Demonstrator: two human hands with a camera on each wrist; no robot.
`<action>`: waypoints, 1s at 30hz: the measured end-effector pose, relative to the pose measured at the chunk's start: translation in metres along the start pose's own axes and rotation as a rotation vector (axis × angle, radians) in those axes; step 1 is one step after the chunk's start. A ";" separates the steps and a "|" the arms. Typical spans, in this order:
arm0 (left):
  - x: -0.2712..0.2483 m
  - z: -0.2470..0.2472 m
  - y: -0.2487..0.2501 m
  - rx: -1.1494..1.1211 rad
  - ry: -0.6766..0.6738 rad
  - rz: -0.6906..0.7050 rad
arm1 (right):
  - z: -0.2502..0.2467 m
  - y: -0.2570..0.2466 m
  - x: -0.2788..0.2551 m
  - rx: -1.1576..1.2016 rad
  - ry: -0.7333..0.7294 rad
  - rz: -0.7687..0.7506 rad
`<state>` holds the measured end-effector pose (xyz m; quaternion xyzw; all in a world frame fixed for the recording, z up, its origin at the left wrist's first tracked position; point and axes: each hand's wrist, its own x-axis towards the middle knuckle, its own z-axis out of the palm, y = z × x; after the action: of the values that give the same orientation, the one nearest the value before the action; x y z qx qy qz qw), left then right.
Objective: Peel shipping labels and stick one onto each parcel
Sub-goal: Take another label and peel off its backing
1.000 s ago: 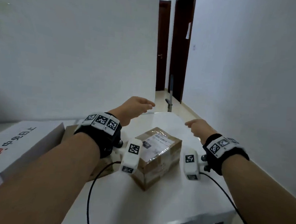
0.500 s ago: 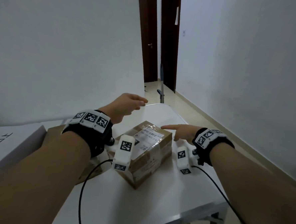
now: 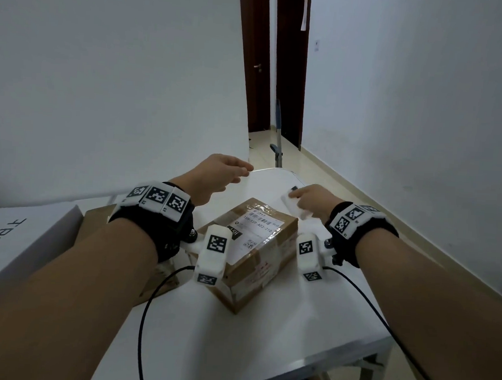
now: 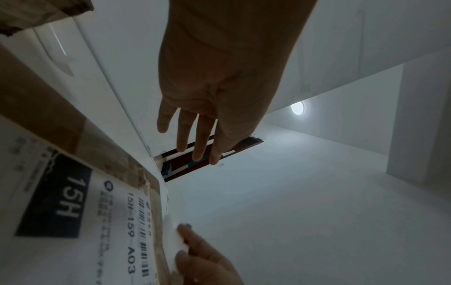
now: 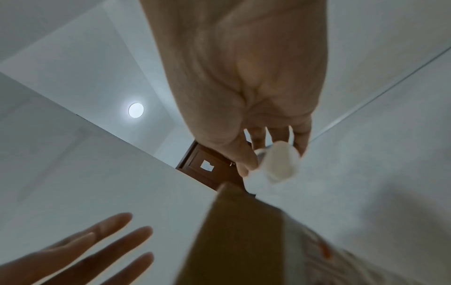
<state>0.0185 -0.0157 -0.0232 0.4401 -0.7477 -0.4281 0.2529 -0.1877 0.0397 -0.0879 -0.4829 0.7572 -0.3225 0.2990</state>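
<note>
The box (image 3: 249, 248) already wears a label (image 3: 254, 234); just beyond it, your right hand (image 3: 311, 201) pinches white paper (image 3: 297, 206), left hand (image 3: 215, 179) relaxed, empty.

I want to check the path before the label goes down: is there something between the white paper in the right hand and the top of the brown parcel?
Nothing visible stands between them. The right hand pinches the white label paper just beyond the cardboard parcel's far right corner. The left hand hovers open, off to the far left.
</note>
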 end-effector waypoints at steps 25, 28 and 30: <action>-0.132 -0.154 -0.075 -0.181 0.548 0.129 | 0.155 -0.195 -0.086 0.382 -0.242 -0.618; -0.154 -0.169 -0.092 -0.504 0.504 0.120 | 0.178 -0.202 -0.087 0.309 -0.201 -0.565; -0.166 -0.177 -0.101 -0.614 0.512 0.125 | 0.189 -0.205 -0.086 0.287 -0.161 -0.447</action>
<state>0.2768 0.0308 -0.0208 0.3900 -0.5231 -0.4919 0.5764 0.0982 0.0149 -0.0321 -0.6148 0.5523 -0.4449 0.3450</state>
